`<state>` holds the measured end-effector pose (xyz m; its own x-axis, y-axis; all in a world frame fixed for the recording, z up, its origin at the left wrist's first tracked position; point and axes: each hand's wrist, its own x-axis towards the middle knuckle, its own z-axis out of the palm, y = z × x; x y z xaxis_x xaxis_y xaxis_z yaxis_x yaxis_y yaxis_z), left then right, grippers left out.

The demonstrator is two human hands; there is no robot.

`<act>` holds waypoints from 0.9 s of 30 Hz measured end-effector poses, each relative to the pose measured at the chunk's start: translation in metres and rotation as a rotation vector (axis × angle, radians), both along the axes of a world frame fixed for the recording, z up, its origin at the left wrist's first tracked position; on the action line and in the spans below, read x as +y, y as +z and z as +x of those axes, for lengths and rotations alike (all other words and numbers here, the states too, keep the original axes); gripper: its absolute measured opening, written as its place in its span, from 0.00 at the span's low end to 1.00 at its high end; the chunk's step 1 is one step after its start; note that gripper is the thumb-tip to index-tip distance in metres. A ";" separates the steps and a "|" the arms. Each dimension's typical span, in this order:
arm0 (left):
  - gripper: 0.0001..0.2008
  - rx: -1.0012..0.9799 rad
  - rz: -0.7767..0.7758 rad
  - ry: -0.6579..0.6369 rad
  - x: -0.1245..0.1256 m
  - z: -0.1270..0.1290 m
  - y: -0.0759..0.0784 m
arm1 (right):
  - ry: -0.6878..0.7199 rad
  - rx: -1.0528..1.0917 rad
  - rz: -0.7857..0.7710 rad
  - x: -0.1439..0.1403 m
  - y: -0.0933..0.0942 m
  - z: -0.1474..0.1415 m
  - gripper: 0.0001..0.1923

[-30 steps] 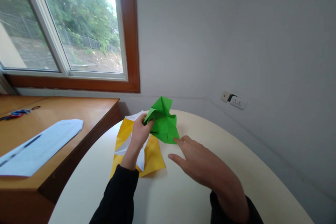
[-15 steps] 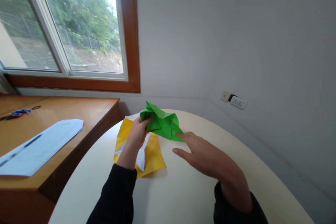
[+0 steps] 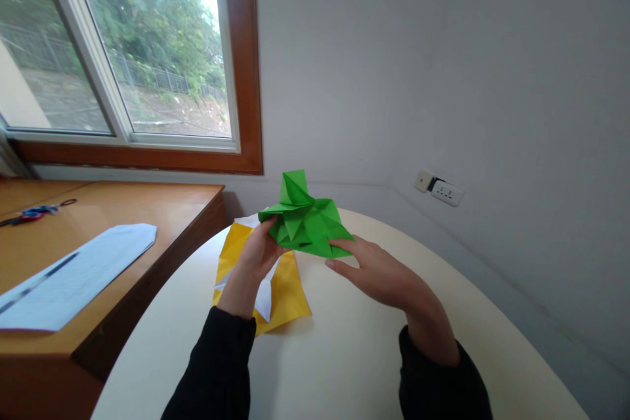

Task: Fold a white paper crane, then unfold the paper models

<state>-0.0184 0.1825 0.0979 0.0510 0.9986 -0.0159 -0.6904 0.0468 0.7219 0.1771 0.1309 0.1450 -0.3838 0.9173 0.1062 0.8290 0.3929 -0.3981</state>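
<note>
A creased sheet of green paper (image 3: 310, 223), partly folded with a flap standing up at its top, is held above the table. My left hand (image 3: 258, 251) grips its left edge, thumb on the near side and fingers hidden underneath. At the paper's lower right corner, my right hand (image 3: 371, 269) touches it with outstretched fingertips, the thumb held apart below. Behind and beneath my left hand lies a yellow paper (image 3: 288, 295), with a white folded paper (image 3: 264, 298) on top of it.
The round cream table (image 3: 344, 354) stands beside a wooden desk (image 3: 182, 210). On the desk are white sheets (image 3: 113, 249) with a dark pen (image 3: 44, 279), and scissors (image 3: 39, 211) farther back. A wall socket (image 3: 447, 192) is at the right.
The green paper has tilted and opened out, its top flap now standing higher. My right hand has shifted slightly up along with the paper's right corner.
</note>
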 end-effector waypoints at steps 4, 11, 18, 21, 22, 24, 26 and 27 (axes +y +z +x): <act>0.08 0.024 -0.003 0.017 -0.002 0.003 0.002 | -0.052 0.082 0.075 0.013 -0.008 -0.006 0.17; 0.11 0.001 0.000 -0.001 -0.004 0.006 0.006 | -0.129 0.142 0.238 0.023 -0.015 -0.013 0.09; 0.15 -0.086 -0.042 0.060 -0.003 0.005 0.009 | -0.056 0.261 0.369 0.023 -0.016 -0.014 0.08; 0.14 -0.125 -0.049 0.112 0.000 0.003 0.007 | -0.043 0.258 0.417 0.023 -0.016 -0.012 0.08; 0.13 -0.122 -0.044 0.133 0.002 0.001 0.005 | -0.043 0.248 0.423 0.023 -0.015 -0.011 0.08; 0.10 -0.099 -0.042 0.191 0.006 -0.003 0.001 | -0.046 0.223 0.421 0.022 -0.014 -0.009 0.08; 0.07 -0.081 -0.054 0.266 0.009 -0.007 -0.003 | -0.050 0.203 0.412 0.020 -0.013 -0.007 0.08; 0.06 -0.071 -0.049 0.299 0.010 -0.010 -0.006 | -0.052 0.193 0.406 0.019 -0.012 -0.005 0.07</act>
